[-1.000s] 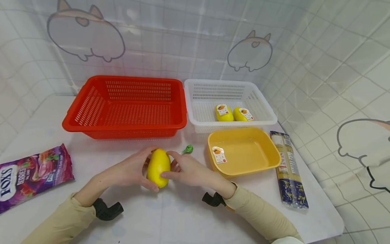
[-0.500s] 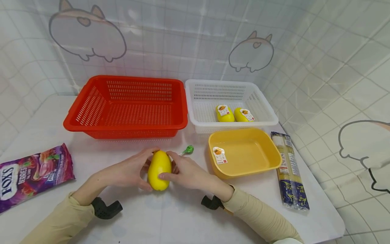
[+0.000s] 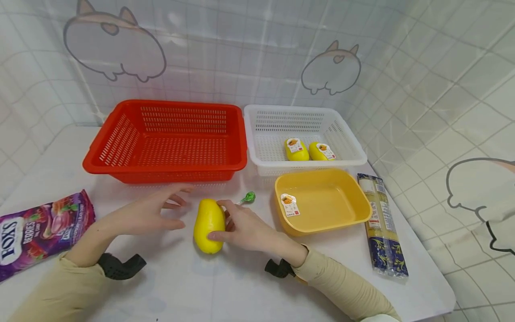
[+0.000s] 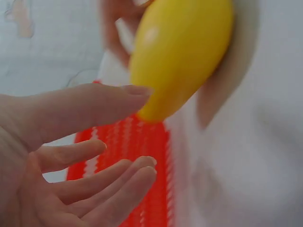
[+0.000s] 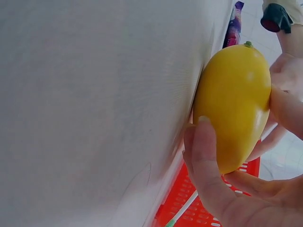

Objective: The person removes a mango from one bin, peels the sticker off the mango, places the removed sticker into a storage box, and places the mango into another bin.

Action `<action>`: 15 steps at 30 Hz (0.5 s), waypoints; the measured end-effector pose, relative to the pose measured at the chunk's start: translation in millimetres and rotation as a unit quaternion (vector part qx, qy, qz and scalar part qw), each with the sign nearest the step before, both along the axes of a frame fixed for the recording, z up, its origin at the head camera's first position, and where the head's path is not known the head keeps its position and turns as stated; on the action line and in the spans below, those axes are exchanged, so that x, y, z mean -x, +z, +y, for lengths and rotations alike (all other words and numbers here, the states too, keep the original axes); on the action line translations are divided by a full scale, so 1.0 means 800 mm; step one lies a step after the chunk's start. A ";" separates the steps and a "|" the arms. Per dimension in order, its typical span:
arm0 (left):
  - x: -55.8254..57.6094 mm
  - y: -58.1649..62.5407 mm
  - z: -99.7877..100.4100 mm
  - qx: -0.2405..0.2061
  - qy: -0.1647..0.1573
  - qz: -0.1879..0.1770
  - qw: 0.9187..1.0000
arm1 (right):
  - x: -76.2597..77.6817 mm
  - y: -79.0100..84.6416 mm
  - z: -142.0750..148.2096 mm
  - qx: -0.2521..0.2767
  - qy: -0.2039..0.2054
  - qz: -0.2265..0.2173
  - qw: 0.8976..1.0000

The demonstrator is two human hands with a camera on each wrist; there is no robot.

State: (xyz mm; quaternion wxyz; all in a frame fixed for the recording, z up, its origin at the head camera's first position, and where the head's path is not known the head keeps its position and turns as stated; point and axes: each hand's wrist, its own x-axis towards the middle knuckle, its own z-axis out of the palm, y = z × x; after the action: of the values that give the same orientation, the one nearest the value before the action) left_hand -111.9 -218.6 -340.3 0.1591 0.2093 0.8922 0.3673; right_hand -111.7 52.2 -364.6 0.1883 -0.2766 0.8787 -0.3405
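Observation:
A smooth yellow mango [image 3: 206,226] lies on the white table between my hands; its green stem end shows in the right wrist view. My right hand [image 3: 251,229] holds it from the right, thumb on the near side and fingers around the far end. My left hand [image 3: 145,214] is apart from the mango, to its left, fingers spread and nothing in them. In the left wrist view the mango [image 4: 184,52] appears beyond the left thumb. Just behind the right hand lies a green-wrapped lollipop [image 3: 249,197].
Behind stands a red perforated basket [image 3: 161,169], next to a white basket [image 3: 310,163] with two stickered mangoes [image 3: 297,155]. A yellow basin [image 3: 327,199] with a mango sticker [image 3: 289,205] sits right of my hands. A FOX'S candy bag [image 3: 52,226] lies left, a noodle pack [image 3: 382,223] right.
My left hand has let go of the mango and drawn back to the left. The mango has turned and shifted slightly nearer to me, with the right hand still on it.

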 end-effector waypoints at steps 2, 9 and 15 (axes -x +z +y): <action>0.001 0.007 -0.011 -0.001 0.013 0.030 0.999 | 0.000 0.000 0.000 0.000 0.001 -0.002 1.000; 0.005 0.032 -0.047 0.011 0.088 0.119 0.989 | 0.000 0.002 -0.002 0.002 0.002 -0.006 1.000; 0.007 0.045 -0.086 0.004 0.190 0.125 0.974 | -0.001 0.002 -0.003 0.004 0.001 -0.014 1.000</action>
State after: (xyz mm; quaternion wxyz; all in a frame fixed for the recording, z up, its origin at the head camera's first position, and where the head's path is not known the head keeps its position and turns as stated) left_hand -117.8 -287.3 -303.9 -0.0251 0.0796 0.9299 0.3583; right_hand -111.1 49.9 -362.8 0.1996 -0.2730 0.8745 -0.3478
